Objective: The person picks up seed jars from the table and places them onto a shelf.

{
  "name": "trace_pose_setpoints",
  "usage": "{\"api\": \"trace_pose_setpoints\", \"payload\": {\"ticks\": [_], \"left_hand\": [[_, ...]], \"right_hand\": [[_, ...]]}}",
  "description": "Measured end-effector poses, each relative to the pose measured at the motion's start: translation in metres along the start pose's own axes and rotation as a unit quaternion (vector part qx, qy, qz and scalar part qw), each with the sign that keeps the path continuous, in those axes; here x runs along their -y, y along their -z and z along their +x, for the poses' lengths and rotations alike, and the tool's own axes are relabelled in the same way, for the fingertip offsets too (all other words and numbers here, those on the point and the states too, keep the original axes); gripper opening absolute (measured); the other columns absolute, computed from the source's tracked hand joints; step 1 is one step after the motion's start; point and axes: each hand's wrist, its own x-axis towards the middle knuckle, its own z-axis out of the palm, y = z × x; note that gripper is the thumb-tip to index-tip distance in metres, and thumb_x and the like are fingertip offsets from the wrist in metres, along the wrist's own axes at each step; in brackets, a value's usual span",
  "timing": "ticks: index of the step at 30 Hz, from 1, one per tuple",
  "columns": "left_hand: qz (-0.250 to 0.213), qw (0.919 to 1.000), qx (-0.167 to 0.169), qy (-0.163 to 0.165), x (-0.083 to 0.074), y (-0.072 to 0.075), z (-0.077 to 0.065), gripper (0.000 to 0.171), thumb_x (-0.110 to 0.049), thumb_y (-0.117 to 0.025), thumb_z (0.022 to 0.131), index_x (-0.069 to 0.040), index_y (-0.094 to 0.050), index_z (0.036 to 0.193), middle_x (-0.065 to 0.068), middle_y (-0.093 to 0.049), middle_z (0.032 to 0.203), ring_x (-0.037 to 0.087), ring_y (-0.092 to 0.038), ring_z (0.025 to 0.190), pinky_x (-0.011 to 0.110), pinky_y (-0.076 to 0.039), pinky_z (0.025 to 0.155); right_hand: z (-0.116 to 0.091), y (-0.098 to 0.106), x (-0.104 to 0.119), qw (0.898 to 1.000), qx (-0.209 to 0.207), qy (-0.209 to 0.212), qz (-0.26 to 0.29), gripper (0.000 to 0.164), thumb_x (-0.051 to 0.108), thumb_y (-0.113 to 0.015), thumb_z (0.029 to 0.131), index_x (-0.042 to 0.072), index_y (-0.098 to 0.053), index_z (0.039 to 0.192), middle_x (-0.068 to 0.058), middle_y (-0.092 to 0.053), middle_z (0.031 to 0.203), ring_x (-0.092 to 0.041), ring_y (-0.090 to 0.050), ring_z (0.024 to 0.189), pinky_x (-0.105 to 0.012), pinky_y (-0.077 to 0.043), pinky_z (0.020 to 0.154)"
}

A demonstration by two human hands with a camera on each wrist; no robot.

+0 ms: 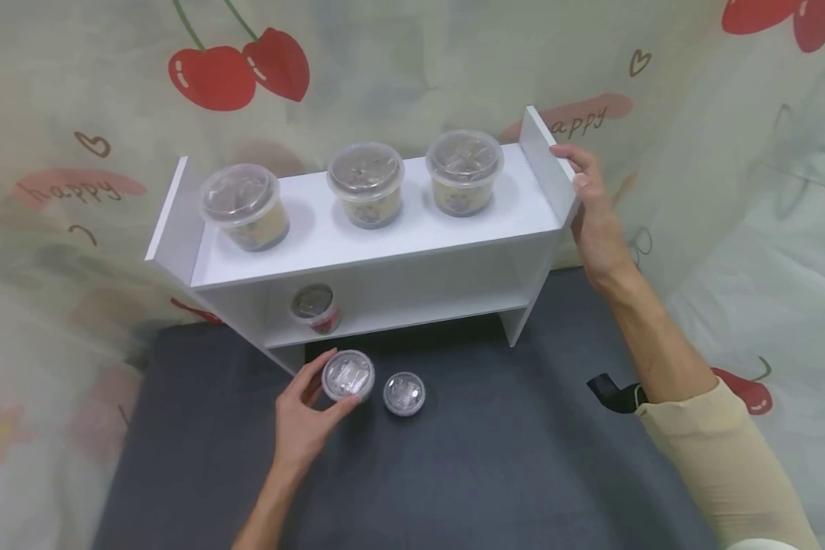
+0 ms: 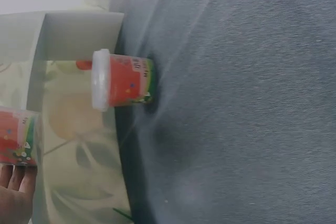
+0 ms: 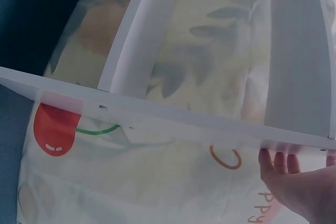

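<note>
My left hand [image 1: 305,416] pinches a small lidded plastic cup [image 1: 347,375] between thumb and fingers, in front of the white two-tier shelf [image 1: 378,252]. In the left wrist view, that cup shows a red label [image 2: 16,137]. A second lidded cup [image 1: 404,394] stands on the dark cloth just right of the held one. On the lower tier, at its left end, is another cup [image 1: 315,309]. My right hand [image 1: 594,221] rests its fingertips against the outer face of the shelf's right side panel [image 3: 210,121], near the top.
Three larger lidded tubs stand along the top tier: left [image 1: 244,206], middle [image 1: 367,183] and right [image 1: 464,172]. A dark grey cloth [image 1: 488,458] covers the surface. Cherry-printed fabric [image 1: 385,61] hangs behind. A black strap piece [image 1: 615,393] shows beside the right forearm.
</note>
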Motion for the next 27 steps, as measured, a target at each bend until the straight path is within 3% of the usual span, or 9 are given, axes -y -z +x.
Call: {"api": "trace_pose_setpoints", "payload": {"ticks": [15, 27], "left_hand": [[-0.013, 0.9992, 0.025, -0.027, -0.025, -0.012, 0.018, 0.065, 0.004, -0.086, 0.071, 0.0, -0.061, 0.131, 0.013, -0.065, 0.127, 0.015, -0.063, 0.115, 0.022, -0.046, 0.096], [-0.042, 0.9955, 0.056, -0.063, -0.04, -0.023, 0.036, 0.064, 0.01, -0.083, 0.072, 0.006, -0.059, 0.131, 0.019, -0.059, 0.13, 0.024, -0.059, 0.117, 0.029, -0.045, 0.102]], "right_hand": [[0.0, 0.002, 0.001, 1.0, -0.004, 0.005, -0.006, 0.042, 0.038, -0.037, 0.1, 0.022, -0.046, 0.138, -0.013, -0.043, 0.137, -0.027, -0.043, 0.117, -0.036, -0.034, 0.092], [0.0, 0.001, 0.004, 1.0, 0.001, -0.01, -0.008, 0.04, 0.034, -0.036, 0.1, 0.022, -0.048, 0.137, -0.011, -0.042, 0.14, -0.027, -0.041, 0.12, -0.037, -0.032, 0.094]]}}
